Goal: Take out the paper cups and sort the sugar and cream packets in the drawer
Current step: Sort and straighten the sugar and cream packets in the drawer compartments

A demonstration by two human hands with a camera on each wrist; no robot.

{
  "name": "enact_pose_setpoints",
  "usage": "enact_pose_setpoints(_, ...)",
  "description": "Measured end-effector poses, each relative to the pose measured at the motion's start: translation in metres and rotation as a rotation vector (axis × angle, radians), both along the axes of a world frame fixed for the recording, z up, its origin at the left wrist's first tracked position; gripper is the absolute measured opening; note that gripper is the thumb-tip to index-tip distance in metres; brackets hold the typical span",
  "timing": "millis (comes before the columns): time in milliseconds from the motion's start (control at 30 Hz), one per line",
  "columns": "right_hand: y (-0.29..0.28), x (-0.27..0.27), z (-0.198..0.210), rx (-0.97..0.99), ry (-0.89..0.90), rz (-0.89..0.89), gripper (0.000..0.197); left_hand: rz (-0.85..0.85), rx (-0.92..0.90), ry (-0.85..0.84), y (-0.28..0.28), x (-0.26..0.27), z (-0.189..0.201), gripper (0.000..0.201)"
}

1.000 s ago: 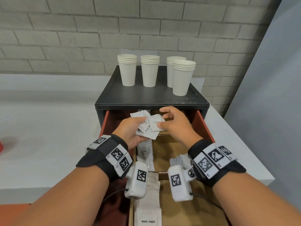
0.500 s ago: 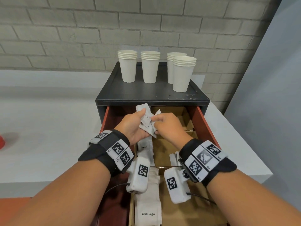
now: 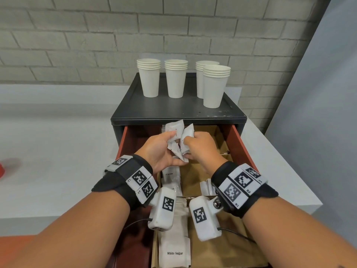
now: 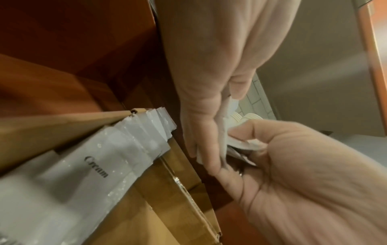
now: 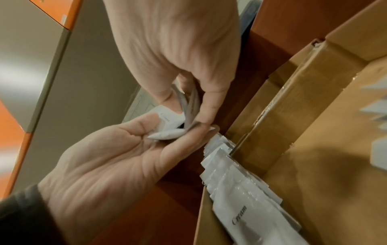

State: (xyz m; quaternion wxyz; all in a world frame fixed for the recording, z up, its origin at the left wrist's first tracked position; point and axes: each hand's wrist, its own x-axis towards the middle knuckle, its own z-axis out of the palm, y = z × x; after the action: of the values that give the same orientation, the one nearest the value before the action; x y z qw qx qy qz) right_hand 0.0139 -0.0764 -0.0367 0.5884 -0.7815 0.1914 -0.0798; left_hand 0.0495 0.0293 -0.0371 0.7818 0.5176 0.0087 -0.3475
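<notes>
Both hands clutch one small bunch of white packets [image 3: 178, 141] above the open drawer [image 3: 238, 146] in the head view: the left hand [image 3: 161, 149] cups them from below, and the right hand [image 3: 201, 146] pinches their upper edges. The paper cups [image 3: 216, 87] already stand in four stacks on the black cabinet top [image 3: 173, 111], so sorting looks to be the step in hand; next, each packet's label needs reading before it drops into its own section. Below, cardboard dividers [image 3: 195, 171] part a row of cream packets [image 3: 170, 177] from white sugar packets [image 3: 174, 250] nearer the person. From the left wrist, a cream packets stack [image 4: 92, 165] leans on a divider. From the right wrist, fingertips [image 5: 206, 109] squeeze the bunch against the left palm, beside more cream packets.
</notes>
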Motion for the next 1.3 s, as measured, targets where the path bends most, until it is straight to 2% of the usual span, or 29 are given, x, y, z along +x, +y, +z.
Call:
enact_pose_setpoints(133, -0.01, -0.002, 0.001, 0.09, -0.056, 0.004, 0.022, 0.106, -0.049, 0.036, 0.0, 0.005, -0.001, 0.036)
enact_pose_setpoints(300, -0.025, -0.002, 0.005, -0.006, -0.138, -0.006, 0.065, 0.206, -0.086, 0.049, 0.0, 0.006, 0.001, 0.041)
enact_pose_setpoints(333, -0.027, -0.002, 0.006, -0.022, -0.14, -0.015, 0.067, 0.215, -0.084, 0.04, 0.001, 0.006, 0.002, 0.042)
enact_pose_setpoints(433, -0.029, -0.003, 0.01, -0.058, -0.056, -0.021, 0.041, 0.24, -0.092, 0.02, 0.002, 0.007, 0.002, 0.047)
enact_pose_setpoints(500, -0.025, -0.004, 0.015, -0.011, 0.106, 0.019, 0.029, 0.267, -0.112, 0.015, 0.002, 0.008, 0.001, 0.05)
enact_pose_setpoints(567, -0.021, -0.002, 0.014, 0.055, 0.17, 0.072, 0.032, 0.282, -0.135, 0.01, 0.002, 0.008, 0.0, 0.05)
enact_pose_setpoints(667, -0.017, -0.002, 0.009, 0.205, 0.102, 0.098, 0.03, 0.265, -0.13, -0.034, 0.001, 0.006, 0.001, 0.048)
enact_pose_setpoints(833, -0.016, -0.002, 0.003, 0.046, 0.092, 0.103, 0.022, 0.236, -0.062, -0.071, 0.0, 0.004, -0.001, 0.045)
enact_pose_setpoints(967, -0.024, 0.0, 0.006, 0.144, 0.079, 0.02, 0.03, 0.235, 0.008, -0.113, 0.002, 0.002, 0.002, 0.022)
enact_pose_setpoints(1133, -0.029, 0.0, 0.006, 0.195, 0.067, -0.009, 0.026, 0.114, 0.179, -0.226, 0.001, 0.001, -0.002, 0.036)
enact_pose_setpoints(1233, -0.03, 0.004, 0.007, 0.187, 0.102, -0.026, 0.03, 0.012, 0.181, -0.248, 0.002, 0.001, -0.003, 0.042)
enact_pose_setpoints(1300, -0.03, 0.006, 0.008, 0.177, 0.125, -0.039, 0.031, -0.023, 0.144, -0.226, 0.004, 0.0, -0.001, 0.038)
